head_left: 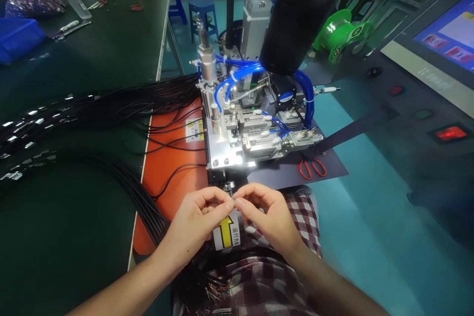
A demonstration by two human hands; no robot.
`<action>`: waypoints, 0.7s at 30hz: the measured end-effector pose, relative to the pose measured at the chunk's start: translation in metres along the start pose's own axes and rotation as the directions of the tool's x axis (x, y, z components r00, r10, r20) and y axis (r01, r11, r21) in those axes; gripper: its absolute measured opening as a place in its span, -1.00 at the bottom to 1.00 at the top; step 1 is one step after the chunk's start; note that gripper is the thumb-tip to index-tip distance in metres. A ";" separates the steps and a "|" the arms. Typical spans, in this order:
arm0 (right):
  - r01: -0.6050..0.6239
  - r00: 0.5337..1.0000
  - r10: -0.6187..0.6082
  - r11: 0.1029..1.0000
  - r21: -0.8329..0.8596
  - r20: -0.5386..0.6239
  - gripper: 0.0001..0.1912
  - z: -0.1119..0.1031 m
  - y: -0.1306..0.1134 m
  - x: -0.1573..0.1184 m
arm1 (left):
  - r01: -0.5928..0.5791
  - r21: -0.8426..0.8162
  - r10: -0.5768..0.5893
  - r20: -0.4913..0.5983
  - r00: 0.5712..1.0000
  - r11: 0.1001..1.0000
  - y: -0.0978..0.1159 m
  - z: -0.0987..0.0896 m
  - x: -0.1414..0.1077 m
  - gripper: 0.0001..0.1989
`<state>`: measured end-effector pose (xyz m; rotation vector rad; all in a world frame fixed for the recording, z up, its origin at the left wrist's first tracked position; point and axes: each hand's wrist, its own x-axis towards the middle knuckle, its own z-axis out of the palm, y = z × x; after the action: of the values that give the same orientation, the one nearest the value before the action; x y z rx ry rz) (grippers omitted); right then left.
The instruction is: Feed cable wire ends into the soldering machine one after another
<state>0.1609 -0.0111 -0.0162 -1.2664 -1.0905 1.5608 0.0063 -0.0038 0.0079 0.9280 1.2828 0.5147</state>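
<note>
Dark green bench point(85, 227), left: black cables point(122, 101) lie across its middle, with a blue bin point(18, 39) at far left. Dark plate point(270, 175), right: red-handled scissors point(311, 164). Teal floor point(344, 207): a blue stool point(202, 8) stands far.

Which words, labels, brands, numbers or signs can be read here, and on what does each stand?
"运行方向", last character partly cut off: white label with yellow arrow.
Triangle sign: warning label on the orange surface; its characters are too small.
Screen: button characters too blurred.
Pale screen frame: lettering too blurred.
Green spool: label too small.
</note>
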 end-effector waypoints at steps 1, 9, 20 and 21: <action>0.013 1.000 -0.013 0.999 -0.040 -0.007 -0.89 0.000 -0.001 0.000 | -0.003 0.002 0.003 -0.001 1.000 1.000 0.001 0.000 0.000 -0.77; 0.010 1.000 -0.010 0.997 -0.081 0.002 -0.82 0.001 0.000 -0.001 | -0.135 0.157 0.136 0.008 0.991 0.978 0.005 -0.001 0.000 -0.83; -0.024 0.999 0.024 1.000 -0.012 -0.045 -0.76 -0.008 0.028 0.028 | -0.471 0.687 0.562 0.109 0.820 0.553 -0.009 -0.029 0.018 -0.83; -0.030 0.999 0.030 0.999 -0.012 -0.042 -0.75 -0.008 0.030 0.030 | -0.498 0.692 0.580 0.139 0.803 0.523 -0.011 -0.030 0.020 -0.81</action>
<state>0.1624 0.0098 -0.0535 -1.3234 -1.0609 1.5450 -0.0196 0.0148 -0.0126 2.0338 1.2869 0.5608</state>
